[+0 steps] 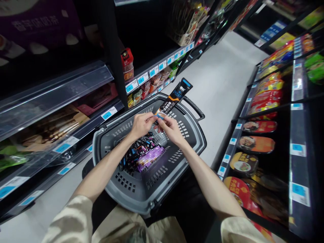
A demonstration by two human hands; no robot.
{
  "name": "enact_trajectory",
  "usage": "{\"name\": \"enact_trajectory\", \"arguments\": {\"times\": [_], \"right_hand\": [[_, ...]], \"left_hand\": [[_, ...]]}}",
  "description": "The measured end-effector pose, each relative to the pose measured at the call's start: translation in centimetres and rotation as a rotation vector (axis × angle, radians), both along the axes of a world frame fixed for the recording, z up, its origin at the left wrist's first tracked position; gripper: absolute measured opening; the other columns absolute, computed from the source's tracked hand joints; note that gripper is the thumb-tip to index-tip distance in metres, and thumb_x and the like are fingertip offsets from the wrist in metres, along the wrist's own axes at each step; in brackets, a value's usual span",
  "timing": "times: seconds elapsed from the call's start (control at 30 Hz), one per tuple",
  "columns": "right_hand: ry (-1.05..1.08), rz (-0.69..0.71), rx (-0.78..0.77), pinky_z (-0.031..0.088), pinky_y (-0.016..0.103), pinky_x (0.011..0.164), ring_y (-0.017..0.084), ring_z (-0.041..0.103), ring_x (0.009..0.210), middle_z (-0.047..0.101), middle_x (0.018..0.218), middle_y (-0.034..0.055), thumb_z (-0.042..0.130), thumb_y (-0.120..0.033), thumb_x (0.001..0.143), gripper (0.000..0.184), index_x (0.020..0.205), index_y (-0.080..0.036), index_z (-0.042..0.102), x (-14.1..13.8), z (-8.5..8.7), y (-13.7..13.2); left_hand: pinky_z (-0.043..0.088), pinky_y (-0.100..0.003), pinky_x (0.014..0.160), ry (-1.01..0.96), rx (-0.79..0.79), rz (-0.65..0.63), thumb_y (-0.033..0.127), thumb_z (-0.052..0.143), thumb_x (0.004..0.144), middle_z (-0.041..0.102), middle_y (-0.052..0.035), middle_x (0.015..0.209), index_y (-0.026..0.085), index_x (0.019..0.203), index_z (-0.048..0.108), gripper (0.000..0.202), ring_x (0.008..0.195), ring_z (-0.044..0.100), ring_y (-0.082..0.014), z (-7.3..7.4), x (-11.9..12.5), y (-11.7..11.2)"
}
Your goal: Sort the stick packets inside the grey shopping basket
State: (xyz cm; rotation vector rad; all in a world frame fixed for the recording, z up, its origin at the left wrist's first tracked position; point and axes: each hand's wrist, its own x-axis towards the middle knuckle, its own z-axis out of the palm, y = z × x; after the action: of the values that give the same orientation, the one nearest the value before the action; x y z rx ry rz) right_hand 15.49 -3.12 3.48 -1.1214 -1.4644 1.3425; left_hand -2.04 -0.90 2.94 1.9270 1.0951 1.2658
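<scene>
A long black snack packet (172, 98) with blue and orange trim is held up over the far part of a grey shopping basket (162, 192). My left hand (143, 125) pinches its near end from the left. From the right, my right hand (171, 128) grips the same end, fingers closed and close to my left. Below my hands, small black packets (135, 148) and a purple packet (151, 158) lie in the basket. The fingertips partly cover the packet's near end.
On the left stands a dark shelf (83, 84) with price tags (149, 74) and packaged goods. Along the right runs a rack with red snack bags (267, 98) and sealed bowls (244, 163). A pale floor aisle (222, 74) lies between. The basket handle (193, 108) sticks out on the far right.
</scene>
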Motion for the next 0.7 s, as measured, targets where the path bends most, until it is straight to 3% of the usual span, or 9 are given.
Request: {"name": "enact_trajectory", "arguments": {"times": [0.33,0.47,0.57,0.63,0.7], "right_hand": [[-0.035,0.001,0.005,0.051,0.029,0.054,0.016,0.062,0.057,0.073,0.073,0.0007,0.071,-0.064,0.090,0.052,0.119,-0.021,0.075,0.0,-0.3,0.2],[0.022,-0.058,0.006,0.054,0.028,0.054,0.019,0.071,0.072,0.078,0.095,0.0051,0.082,-0.057,0.081,0.048,0.111,-0.021,0.073,-0.1,-0.5,0.5],[0.096,-0.119,0.018,0.063,0.032,0.074,0.023,0.076,0.094,0.078,0.113,0.0071,0.091,-0.050,0.072,0.051,0.109,-0.023,0.069,0.0,-0.4,0.8],[0.125,-0.118,0.015,0.063,0.036,0.089,0.025,0.075,0.105,0.079,0.114,0.0071,0.093,-0.045,0.070,0.051,0.109,-0.023,0.067,0.1,-0.3,1.0],[0.125,-0.097,-0.002,0.062,0.039,0.094,0.025,0.075,0.107,0.078,0.115,0.0072,0.093,-0.044,0.071,0.051,0.110,-0.023,0.066,0.3,-0.2,1.1]], "left_hand": [[0.025,-0.030,0.055,0.023,0.000,-0.010,0.059,0.046,0.102,0.035,0.0037,0.052,0.020,0.056,0.037,0.061,0.050,0.032,-0.0101,-0.5,-0.2,0.2],[0.024,-0.030,0.054,0.030,0.019,-0.020,0.060,0.045,0.103,0.034,0.0036,0.050,0.019,0.055,0.034,0.063,0.049,0.032,-0.0099,-0.9,-0.3,0.2],[0.025,-0.030,0.056,0.059,0.017,-0.020,0.060,0.043,0.104,0.038,0.0030,0.051,0.020,0.057,0.036,0.062,0.050,0.036,-0.0104,-1.3,-0.2,0.0],[0.027,-0.030,0.057,0.088,-0.003,-0.017,0.058,0.041,0.105,0.044,0.0025,0.054,0.020,0.061,0.040,0.058,0.052,0.040,-0.0110,-1.6,0.0,-0.2],[0.029,-0.029,0.059,0.133,-0.033,-0.020,0.055,0.040,0.106,0.051,0.0013,0.058,0.020,0.065,0.045,0.055,0.054,0.044,-0.0119,-1.9,0.1,-0.3]]}}
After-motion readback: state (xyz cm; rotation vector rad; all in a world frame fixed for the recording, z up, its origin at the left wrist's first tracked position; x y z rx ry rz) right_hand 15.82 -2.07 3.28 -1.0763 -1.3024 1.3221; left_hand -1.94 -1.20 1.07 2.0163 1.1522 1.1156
